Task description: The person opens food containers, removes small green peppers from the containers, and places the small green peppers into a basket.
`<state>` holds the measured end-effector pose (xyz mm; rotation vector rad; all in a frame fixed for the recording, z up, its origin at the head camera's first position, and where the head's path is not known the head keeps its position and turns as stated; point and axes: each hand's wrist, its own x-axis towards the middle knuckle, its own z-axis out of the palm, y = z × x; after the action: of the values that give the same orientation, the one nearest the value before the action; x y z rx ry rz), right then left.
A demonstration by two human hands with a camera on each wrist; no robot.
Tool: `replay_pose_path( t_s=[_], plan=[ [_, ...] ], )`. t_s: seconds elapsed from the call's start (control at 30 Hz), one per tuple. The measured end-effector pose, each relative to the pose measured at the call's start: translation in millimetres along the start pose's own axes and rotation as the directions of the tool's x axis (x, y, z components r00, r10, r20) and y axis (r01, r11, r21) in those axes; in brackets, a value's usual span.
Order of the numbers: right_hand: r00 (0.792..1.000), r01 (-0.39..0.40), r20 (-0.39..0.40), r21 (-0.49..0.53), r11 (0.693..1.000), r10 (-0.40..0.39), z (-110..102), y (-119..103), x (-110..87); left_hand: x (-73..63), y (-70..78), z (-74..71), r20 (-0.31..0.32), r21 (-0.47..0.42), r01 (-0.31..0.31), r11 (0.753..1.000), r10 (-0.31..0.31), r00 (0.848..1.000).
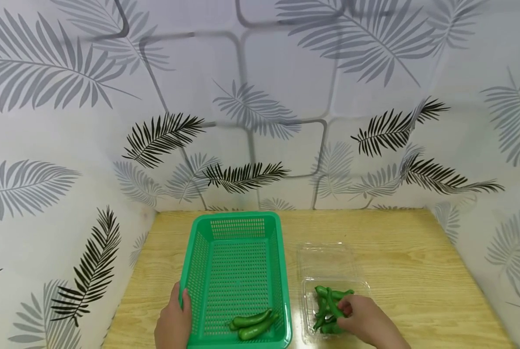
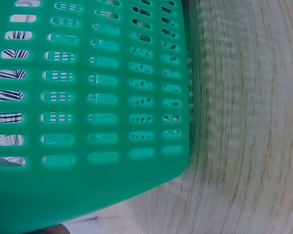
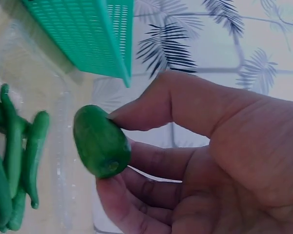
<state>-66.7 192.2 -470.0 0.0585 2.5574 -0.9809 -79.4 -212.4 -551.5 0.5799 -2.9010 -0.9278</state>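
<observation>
My left hand grips the left rim of a green plastic basket, thumb over the edge. The basket's slotted side fills much of the left wrist view. Two green chili peppers lie in its near right corner. My right hand pinches another green chili pepper between thumb and fingers, over a clear plastic clamshell box. Several more green chili peppers lie in that box. In the right wrist view, the held pepper points its blunt end at the camera.
Both containers stand on a wood-grain table, the basket left of the box. The box's clear lid lies folded back behind it. A white leaf-patterned covering encloses the table at the back and sides.
</observation>
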Motion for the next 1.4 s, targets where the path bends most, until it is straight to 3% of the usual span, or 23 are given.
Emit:
replay_pose_path(
  t_s=[0.13,0.2,0.37,0.47,0.73,1.07,1.4],
  plan=[
    [1.0,0.029,0.003,0.043,0.999,-0.03,-5,-5,-0.5,0.6,-0.2,-0.4,-0.007,0.007,0.002,1.0,-0.002,1.0],
    [0.996,0.092,0.005,0.083,0.992,-0.092,-4,-9,-0.5,0.8,-0.4,-0.4,-0.009,0.007,0.002,1.0,-0.002,1.0],
    [0.964,0.266,-0.02,0.141,0.953,-0.266,5,-21,2.6,0.6,-0.3,-0.1,-0.002,0.001,0.003,1.0,-0.003,1.0],
    [0.947,0.322,-0.041,0.135,0.937,-0.32,13,-29,6.3,0.3,0.0,-0.1,0.001,0.003,0.01,1.0,-0.01,1.0],
    [0.919,0.394,-0.049,0.145,0.908,-0.391,35,-49,17.2,0.4,0.7,0.2,-0.012,-0.001,0.007,1.0,-0.007,1.0],
    [0.881,0.463,0.019,0.169,0.87,-0.472,68,-63,32.5,0.3,1.5,-1.6,0.011,-0.005,0.017,1.0,-0.017,1.0],
    [0.84,0.541,0.0,0.065,0.839,-0.542,92,-66,44.5,1.3,-0.3,-0.5,0.015,-0.004,0.027,1.0,-0.027,1.0]
  ],
)
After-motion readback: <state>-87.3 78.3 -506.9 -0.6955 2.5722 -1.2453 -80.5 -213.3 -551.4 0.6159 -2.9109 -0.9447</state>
